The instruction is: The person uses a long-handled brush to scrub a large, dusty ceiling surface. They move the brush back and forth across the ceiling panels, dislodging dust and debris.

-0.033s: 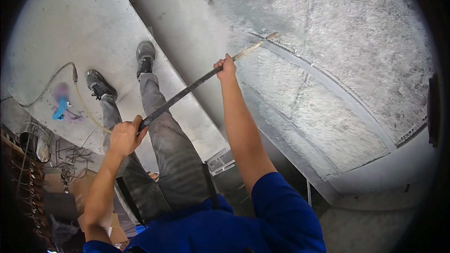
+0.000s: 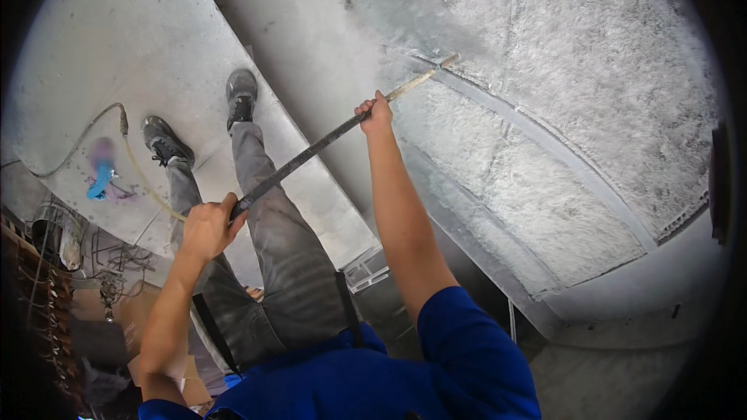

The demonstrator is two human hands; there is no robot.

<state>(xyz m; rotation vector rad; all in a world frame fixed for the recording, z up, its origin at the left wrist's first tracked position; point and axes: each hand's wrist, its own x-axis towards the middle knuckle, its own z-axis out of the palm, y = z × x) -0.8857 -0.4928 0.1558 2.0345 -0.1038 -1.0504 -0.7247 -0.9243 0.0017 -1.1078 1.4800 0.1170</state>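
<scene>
- While my left hand (image 2: 206,231) grips this black pole (image 2: 299,160), my right hand (image 2: 377,113) holds it farther up.
- Pale tip (image 2: 445,64) pokes past my right hand, out over the fuzzy gray panel (image 2: 576,62).
- Yellowish hose (image 2: 145,180) runs off to the left of my left hand.

2 hands (image 2: 207,229) (image 2: 377,114) – 1 pole (image 2: 306,156)

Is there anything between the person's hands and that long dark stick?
Nothing visible: the bare left hand grips the stick lower down, and the bare right hand holds it farther up, near its pale part.
</scene>
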